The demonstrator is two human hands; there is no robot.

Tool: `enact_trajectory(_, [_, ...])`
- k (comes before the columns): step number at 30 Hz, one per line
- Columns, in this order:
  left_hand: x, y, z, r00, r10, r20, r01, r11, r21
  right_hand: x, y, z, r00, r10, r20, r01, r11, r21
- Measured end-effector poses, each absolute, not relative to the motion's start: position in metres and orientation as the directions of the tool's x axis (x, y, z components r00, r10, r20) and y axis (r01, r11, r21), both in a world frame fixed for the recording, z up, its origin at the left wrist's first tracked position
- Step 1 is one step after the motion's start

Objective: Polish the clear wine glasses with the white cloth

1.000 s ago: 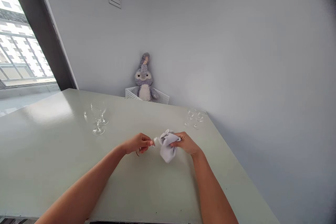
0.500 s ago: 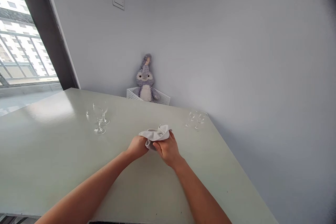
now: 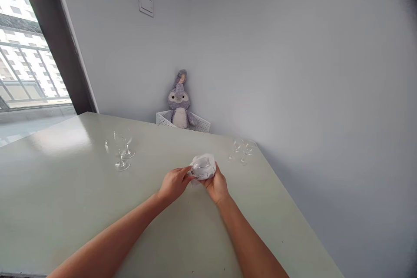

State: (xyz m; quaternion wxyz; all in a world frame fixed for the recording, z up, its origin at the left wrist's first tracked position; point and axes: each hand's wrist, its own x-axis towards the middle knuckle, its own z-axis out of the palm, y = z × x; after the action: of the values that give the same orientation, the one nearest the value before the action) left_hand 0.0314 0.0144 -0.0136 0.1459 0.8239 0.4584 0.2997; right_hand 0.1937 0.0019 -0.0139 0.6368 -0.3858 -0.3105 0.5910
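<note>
A clear stemmed glass (image 3: pixel 201 167) lies tilted on its side over a white cloth (image 3: pixel 211 159), its bowl toward the right. My left hand (image 3: pixel 173 183) pinches the glass at its stem end. Beneath and to the right, my right hand (image 3: pixel 217 186) holds the cloth around the bowl. Two clear stemmed glasses stand upright at the left, a nearer one (image 3: pixel 122 164) and one just behind it (image 3: pixel 128 153). Two smaller stemmed glasses, one (image 3: pixel 236 146) beside the other (image 3: pixel 248 150), stand near the table's right back edge.
The pale green table (image 3: pixel 156 234) meets grey walls at the back and right. Behind its far edge, a grey plush rabbit (image 3: pixel 179 106) sits in a white perforated basket (image 3: pixel 204 126). A window with a railing is at the far left.
The cloth has opened out, and the glass bowl now shows in it. My left hand has turned to pinch the stem end, and my right hand has shifted slightly right, under the cloth.
</note>
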Motion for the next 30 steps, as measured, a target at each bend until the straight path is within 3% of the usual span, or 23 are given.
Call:
enact_trajectory(3, [0.037,0.012,-0.014,0.330,0.869,0.368,0.665,-0.491,0.563,0.171,-0.004,-0.017,0.082,0.996,-0.017,-0.609,0.037,-0.792])
enact_trajectory(6, [0.044,0.007,-0.018,0.258,0.877,0.405,0.659,-0.466,0.590,0.154,-0.012,-0.024,0.088,0.993,0.080,-0.504,0.113,-0.856])
enact_trajectory(9, [0.050,0.001,-0.022,0.234,0.841,0.488,0.675,-0.502,0.541,0.146,-0.015,-0.033,0.072,0.985,0.154,-0.397,0.170,-0.902])
enact_trajectory(13, [0.052,-0.004,-0.024,0.294,0.834,0.467,0.687,-0.524,0.503,0.152,-0.012,-0.039,0.094,0.986,0.136,-0.348,0.160,-0.924])
enact_trajectory(16, [0.046,0.003,-0.018,0.380,0.853,0.357,0.532,-0.517,0.670,0.162,-0.008,-0.035,0.147,0.987,0.063,-0.359,0.112,-0.926])
enact_trajectory(20, [0.032,0.017,-0.007,0.382,0.914,0.138,0.196,-0.226,0.954,0.169,-0.009,-0.027,0.031,1.000,-0.007,-0.418,0.007,-0.908])
enact_trajectory(25, [0.024,0.022,0.004,0.393,0.919,0.002,-0.045,0.017,0.999,0.165,-0.016,-0.023,-0.150,0.989,0.015,-0.284,-0.028,-0.958])
enact_trajectory(30, [0.024,0.016,0.011,0.415,0.910,-0.001,-0.132,0.061,0.989,0.165,-0.016,-0.019,-0.091,0.994,0.058,-0.180,0.041,-0.983])
